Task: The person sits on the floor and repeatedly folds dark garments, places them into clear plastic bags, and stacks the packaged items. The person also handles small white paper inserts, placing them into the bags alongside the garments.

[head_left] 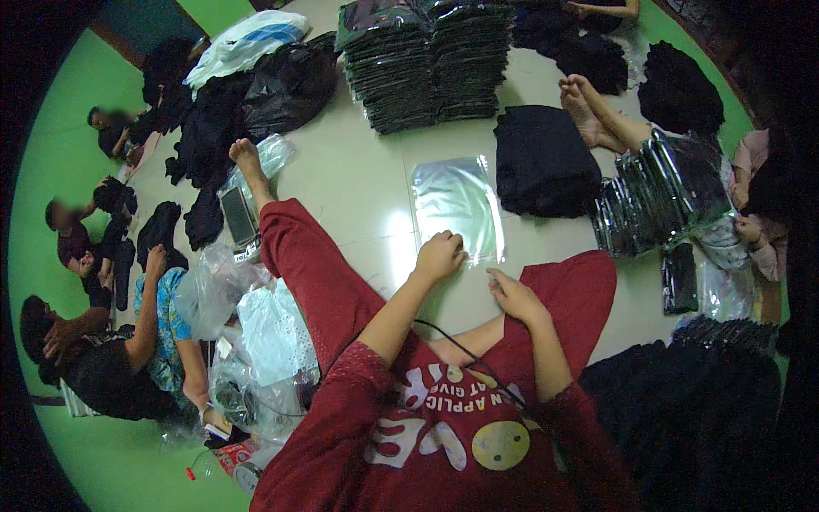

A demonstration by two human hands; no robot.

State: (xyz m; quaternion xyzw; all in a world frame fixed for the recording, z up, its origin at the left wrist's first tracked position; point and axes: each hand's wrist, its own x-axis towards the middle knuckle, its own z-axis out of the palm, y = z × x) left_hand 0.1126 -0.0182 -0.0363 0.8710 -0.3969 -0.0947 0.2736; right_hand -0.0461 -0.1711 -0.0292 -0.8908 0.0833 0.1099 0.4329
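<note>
A clear, shiny plastic bag point(458, 200) lies flat on the floor in front of my crossed legs. My left hand point(441, 255) is at its near left corner, fingers curled down and closed on the near edge. Just off the near right corner, my right hand point(515, 299) is open with the fingers partly stretched and nothing visible in them. To the right of the bag sits a stack of folded black garments point(546, 162).
A tall double stack of bagged black garments point(426, 72) stands ahead. More packed garments point(644, 200) lean at the right beside a co-worker. Black cloth point(682, 418) is heaped near right. Loose plastic point(209, 290), a bottle point(217, 462) and seated people point(128, 367) are at left.
</note>
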